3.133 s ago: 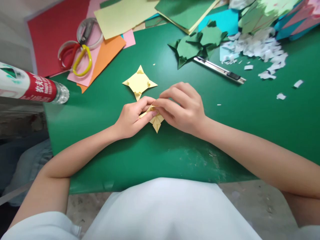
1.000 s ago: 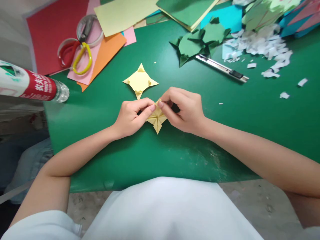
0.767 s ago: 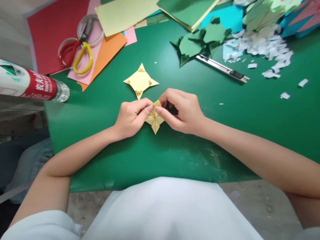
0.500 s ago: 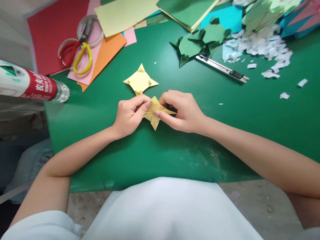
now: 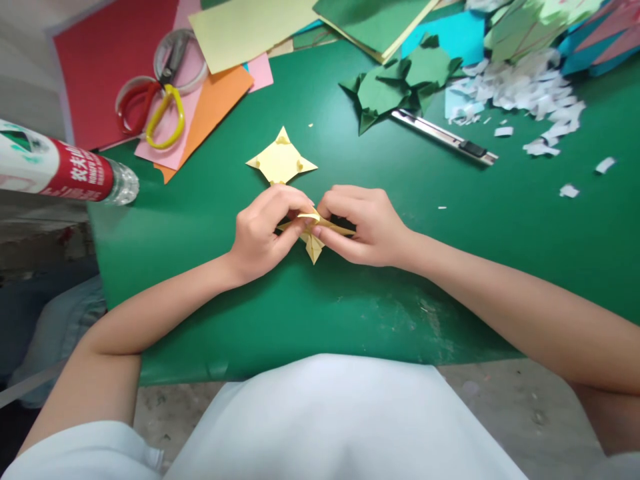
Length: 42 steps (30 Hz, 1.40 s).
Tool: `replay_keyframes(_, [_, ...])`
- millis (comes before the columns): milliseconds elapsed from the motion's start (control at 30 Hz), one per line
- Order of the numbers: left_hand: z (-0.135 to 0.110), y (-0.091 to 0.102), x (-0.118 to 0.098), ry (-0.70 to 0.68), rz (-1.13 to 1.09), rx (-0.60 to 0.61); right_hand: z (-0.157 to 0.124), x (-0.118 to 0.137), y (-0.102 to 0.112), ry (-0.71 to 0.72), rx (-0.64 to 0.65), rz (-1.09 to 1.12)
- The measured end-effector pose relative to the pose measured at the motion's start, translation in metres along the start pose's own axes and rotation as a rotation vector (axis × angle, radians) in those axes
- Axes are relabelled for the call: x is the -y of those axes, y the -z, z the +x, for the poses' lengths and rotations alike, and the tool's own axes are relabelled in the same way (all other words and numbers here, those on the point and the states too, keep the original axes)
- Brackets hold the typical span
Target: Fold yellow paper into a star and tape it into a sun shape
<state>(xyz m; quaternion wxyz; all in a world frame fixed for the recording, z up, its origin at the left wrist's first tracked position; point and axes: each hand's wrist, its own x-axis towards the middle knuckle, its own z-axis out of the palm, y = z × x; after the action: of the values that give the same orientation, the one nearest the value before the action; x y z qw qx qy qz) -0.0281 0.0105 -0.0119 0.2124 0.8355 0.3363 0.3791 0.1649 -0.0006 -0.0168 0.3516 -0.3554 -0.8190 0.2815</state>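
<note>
Between my two hands is a yellow origami piece with pointed corners, held just above the green table. My left hand is closed on its left and upper part, its fingers at a flap that curls over. My right hand pinches the right side between thumb and fingers. One point of the paper hangs down toward me; much of the rest is hidden by my fingers. Just beyond my left hand lies a second yellow folded star, flat, with small curled bits near its corners.
Scissors with red and yellow handles and clear tape rolls lie on coloured paper at the left. A bottle is at the left edge. Green folded pieces, a utility knife and white paper scraps are at the back right.
My left fingers have moved over the top of the yellow piece, and its upper flap, upright before, now curls down. The piece has tilted slightly. My right hand keeps its pinch.
</note>
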Motion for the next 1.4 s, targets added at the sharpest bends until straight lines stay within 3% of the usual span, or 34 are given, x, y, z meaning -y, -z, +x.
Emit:
replay_keyframes(300, [-0.0054, 0.0005, -0.0043, -0.066, 0.101, -0.031, -0.0036, 0.0026, -0.0021, -0.046, -0.077, 0.027])
replay_keyframes(967, [-0.0053, -0.0001, -0.0047, 0.0, 0.064, -0.097, -0.0007, 0.0029, -0.0028, -0.07, -0.088, 0.147])
replay_keyframes(1167, [-0.0049, 0.0001, -0.0045, 0.018, 0.043, -0.1, 0.0019, 0.0035, 0.0001, -0.129, -0.042, 0.223])
replay_keyframes(1400, [-0.0036, -0.0004, -0.0048, -0.054, 0.055, -0.131, 0.0044, 0.0038, 0.0015, -0.15, 0.041, 0.123])
